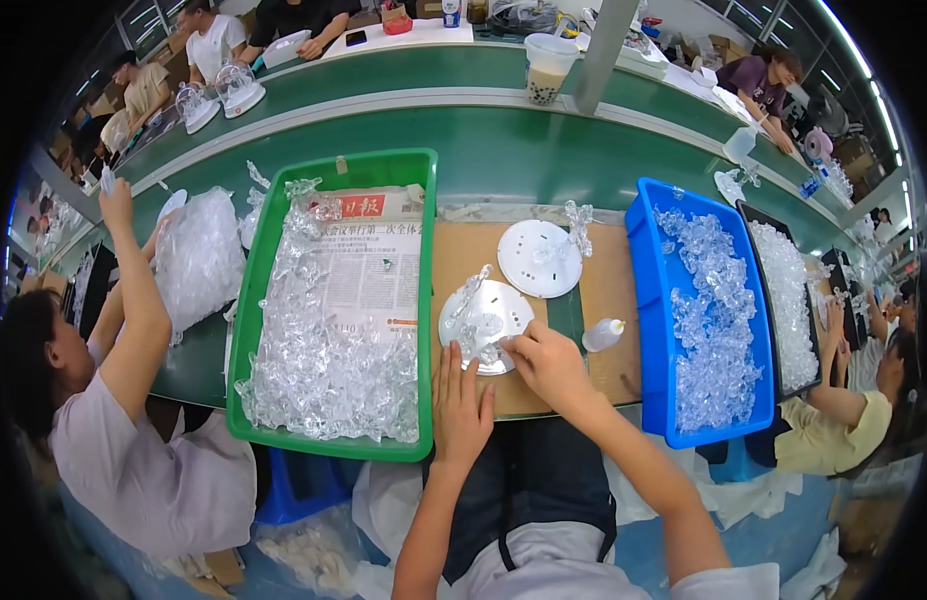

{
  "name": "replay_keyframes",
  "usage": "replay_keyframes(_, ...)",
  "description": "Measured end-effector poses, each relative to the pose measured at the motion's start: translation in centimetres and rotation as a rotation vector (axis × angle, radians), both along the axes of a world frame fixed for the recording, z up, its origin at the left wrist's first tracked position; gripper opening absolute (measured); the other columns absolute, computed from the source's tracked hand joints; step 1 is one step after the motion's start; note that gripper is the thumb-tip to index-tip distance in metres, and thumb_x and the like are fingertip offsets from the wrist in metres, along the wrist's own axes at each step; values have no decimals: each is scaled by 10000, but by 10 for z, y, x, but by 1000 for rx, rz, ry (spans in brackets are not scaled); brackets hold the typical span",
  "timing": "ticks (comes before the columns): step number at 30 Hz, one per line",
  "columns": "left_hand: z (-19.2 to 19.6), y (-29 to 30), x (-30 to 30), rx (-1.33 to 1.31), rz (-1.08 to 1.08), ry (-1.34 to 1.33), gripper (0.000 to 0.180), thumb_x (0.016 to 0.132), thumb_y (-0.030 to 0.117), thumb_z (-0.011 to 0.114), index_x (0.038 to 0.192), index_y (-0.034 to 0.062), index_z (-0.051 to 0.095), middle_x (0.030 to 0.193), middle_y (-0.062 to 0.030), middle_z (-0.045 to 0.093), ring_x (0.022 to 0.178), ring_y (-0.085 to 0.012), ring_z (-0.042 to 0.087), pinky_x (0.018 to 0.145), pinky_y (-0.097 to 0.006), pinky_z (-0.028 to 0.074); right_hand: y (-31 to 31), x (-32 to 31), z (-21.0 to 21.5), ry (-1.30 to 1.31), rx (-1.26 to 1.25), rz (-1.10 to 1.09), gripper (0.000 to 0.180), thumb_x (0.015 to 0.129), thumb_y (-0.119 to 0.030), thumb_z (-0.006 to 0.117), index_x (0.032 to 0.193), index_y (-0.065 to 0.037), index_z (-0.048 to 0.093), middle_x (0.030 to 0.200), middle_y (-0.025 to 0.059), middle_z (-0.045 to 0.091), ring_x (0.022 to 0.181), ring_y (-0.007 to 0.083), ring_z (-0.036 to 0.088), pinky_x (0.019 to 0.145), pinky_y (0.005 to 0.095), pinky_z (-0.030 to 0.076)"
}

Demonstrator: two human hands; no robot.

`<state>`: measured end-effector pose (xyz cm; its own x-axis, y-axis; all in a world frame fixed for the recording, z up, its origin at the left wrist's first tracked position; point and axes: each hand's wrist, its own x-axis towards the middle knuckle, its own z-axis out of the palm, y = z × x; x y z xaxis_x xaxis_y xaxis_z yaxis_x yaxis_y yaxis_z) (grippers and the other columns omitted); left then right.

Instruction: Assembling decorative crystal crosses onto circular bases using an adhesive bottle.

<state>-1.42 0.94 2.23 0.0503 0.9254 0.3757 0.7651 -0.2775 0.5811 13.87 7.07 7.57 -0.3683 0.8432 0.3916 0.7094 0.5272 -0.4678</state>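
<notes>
**Two Hands Met at a White Disc on a Crowded Bench**

A round white disc (512,312) is laid flat, face up, directly beneath the fingertips of a right hand (550,366) and just beyond those of a left hand (462,415). By the right hand, thumb and fingers are brought together over the disc's right portion; whether clear plastic is clamped between them cannot be told. The left hand's fingers are held straight and slightly spread, pointed away from the wearer, their tips set at the near-left rim.

No long axis is offered by the circular disc, but a clear plastic piece (472,293) is seen upon it, stretched lengthwise from near the fingertips toward the far rim, its far end angled slightly right.

Beyond the grip, a second white disc (534,262) is placed, with a clear ornament (580,226) raised at its far-right edge. To the right of the grip, a small white bottle (601,337) is found, its nozzle pointed right. The work is flanked by a green tray (428,250) on the left and a blue tray (648,290) farther right, both loaded with clear plastic pieces.
</notes>
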Motion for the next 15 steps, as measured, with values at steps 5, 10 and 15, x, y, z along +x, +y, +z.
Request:
replay_keyframes(5,9,3,3,7,-1,52,450,872,150,554,1305,56,475,1382,-242,378,1287,-399,350,1046,-473,295,10,0,4,-130,-44,130,52,747,-59,583,794,-53,605,803,86,520,748,267,579,637,368,483)
replay_keyframes(10,2,9,7,9,67,-58,417,880,129,544,1294,94,510,1354,-236,416,1263,-396,384,1030,-463,317,10,-1,2,-75,-37,86,78,765,-72,609,842,-65,621,802,97,515,762,278,572,652,364,474)
replay_keyframes(15,-1,8,13,32,109,-28,372,888,102,528,1259,81,544,1340,-223,440,1250,-389,405,1021,-453,331,10,0,3,-52,-74,82,83,768,-74,627,848,-63,610,809,104,507,772,283,571,661,372,472)
